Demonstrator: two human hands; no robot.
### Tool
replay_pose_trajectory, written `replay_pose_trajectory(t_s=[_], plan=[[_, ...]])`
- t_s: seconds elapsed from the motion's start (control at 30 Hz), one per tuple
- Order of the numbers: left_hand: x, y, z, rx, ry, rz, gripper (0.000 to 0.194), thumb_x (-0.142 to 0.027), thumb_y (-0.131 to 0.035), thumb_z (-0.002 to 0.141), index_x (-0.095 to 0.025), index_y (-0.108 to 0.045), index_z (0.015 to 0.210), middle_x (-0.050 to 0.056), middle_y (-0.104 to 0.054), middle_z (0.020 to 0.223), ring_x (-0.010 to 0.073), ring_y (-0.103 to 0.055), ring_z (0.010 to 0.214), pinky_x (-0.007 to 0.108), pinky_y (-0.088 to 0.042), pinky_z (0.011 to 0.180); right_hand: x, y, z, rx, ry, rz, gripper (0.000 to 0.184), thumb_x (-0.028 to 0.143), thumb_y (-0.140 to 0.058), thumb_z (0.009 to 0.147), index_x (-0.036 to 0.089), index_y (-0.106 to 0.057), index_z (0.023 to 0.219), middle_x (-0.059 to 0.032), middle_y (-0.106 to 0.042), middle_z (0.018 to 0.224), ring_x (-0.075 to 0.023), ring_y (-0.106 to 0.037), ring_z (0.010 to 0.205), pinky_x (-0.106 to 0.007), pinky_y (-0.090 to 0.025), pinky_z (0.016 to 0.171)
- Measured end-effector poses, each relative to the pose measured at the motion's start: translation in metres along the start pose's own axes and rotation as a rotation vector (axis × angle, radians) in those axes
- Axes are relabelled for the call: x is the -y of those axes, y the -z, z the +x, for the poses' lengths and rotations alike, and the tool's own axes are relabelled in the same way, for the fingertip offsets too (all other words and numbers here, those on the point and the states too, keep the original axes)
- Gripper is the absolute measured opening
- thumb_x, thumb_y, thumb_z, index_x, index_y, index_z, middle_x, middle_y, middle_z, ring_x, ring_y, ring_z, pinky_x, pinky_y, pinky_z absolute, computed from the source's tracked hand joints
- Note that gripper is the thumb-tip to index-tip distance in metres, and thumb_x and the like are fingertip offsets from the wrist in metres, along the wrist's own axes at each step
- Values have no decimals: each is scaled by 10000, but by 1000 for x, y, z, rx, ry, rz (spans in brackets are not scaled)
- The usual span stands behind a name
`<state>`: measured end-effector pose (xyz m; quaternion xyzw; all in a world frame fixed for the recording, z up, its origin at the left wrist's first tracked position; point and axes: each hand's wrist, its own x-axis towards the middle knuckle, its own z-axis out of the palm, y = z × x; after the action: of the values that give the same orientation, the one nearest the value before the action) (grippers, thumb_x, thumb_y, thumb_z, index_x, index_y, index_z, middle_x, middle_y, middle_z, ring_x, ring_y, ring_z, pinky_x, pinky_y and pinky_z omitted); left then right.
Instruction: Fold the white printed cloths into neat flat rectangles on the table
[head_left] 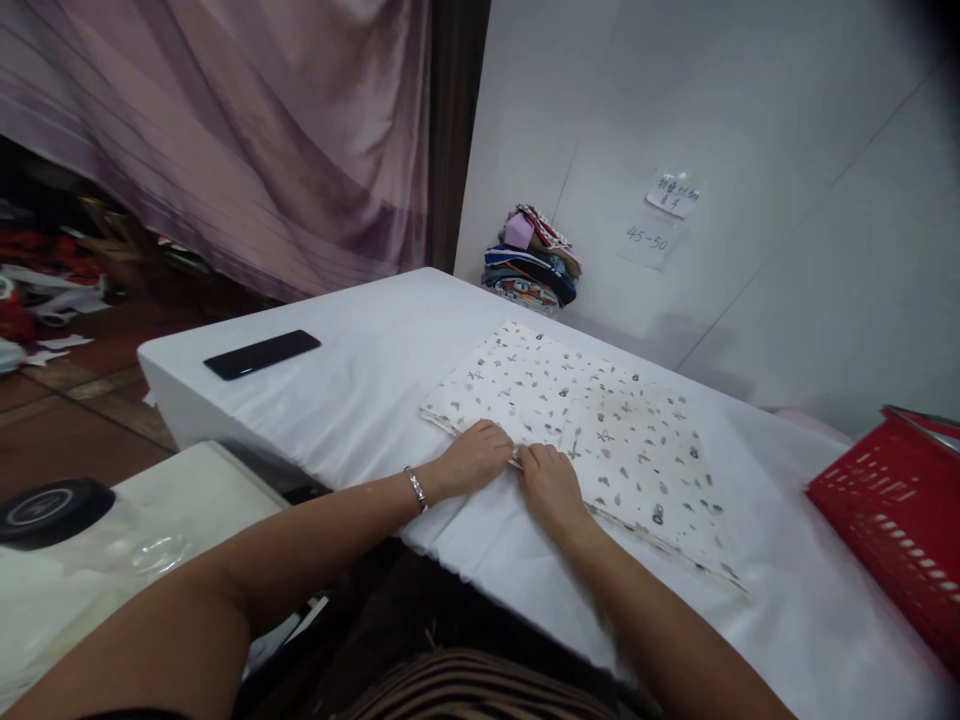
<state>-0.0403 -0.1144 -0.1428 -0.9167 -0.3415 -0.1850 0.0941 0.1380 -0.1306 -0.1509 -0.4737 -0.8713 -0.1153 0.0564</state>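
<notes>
A white cloth with small grey and black printed figures (637, 440) lies folded flat on the white-covered table (360, 380). At the middle of its near edge, my left hand (480, 455) has its fingers closed on the fabric. Close beside it, my right hand (549, 482) also grips that edge, its fingers curled over the cloth. The fingertips of both hands nearly meet, and a small bit of gathered edge shows between them. What lies under the fingers is hidden.
A black phone-like slab (262, 354) rests on the table's left. A pile of folded clothes (531, 262) stands by the wall at the back. On the right is a red plastic basket (892, 510). A round black object (56, 512) sits on a pale surface at lower left.
</notes>
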Motion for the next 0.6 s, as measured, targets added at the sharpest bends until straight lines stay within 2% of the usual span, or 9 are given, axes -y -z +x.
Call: replay_pose_trajectory(t_s=[0.13, 0.27, 0.47, 0.6], plan=[[-2, 5, 1, 36, 54, -37, 144, -137, -452, 872, -164, -563, 784, 19, -612, 795, 154, -525, 819, 321, -352, 793, 8, 6, 11, 18, 8, 33, 179, 155, -431, 893, 170, -583, 985, -89, -584, 911, -223, -503, 864, -330, -348, 714], [-2, 2, -2, 62, 129, -66, 72, -148, -513, 838, -171, -581, 841, 31, -613, 924, 169, -522, 921, 328, -345, 804, 6, 10, 13, 42, -40, 139, 154, 181, -443, 896, 178, -595, 916, -69, -603, 885, -193, -532, 850, -292, -359, 713], [8, -12, -11, 51, 227, 28, 118, -113, -495, 829, -159, -596, 788, 65, -581, 1038, 204, -486, 997, 360, -339, 811, 0, 6, 13, 28, -92, 280, 141, 203, -443, 897, 201, -577, 854, -29, -607, 857, -162, -547, 851, -250, -363, 704], [17, -13, -18, 38, 264, 95, 134, -101, -483, 827, -151, -594, 771, 80, -576, 1037, 218, -477, 1006, 378, -337, 821, -1, 3, 12, 18, -87, 295, 150, 214, -435, 901, 207, -569, 835, -27, -604, 853, -161, -547, 847, -246, -369, 701]])
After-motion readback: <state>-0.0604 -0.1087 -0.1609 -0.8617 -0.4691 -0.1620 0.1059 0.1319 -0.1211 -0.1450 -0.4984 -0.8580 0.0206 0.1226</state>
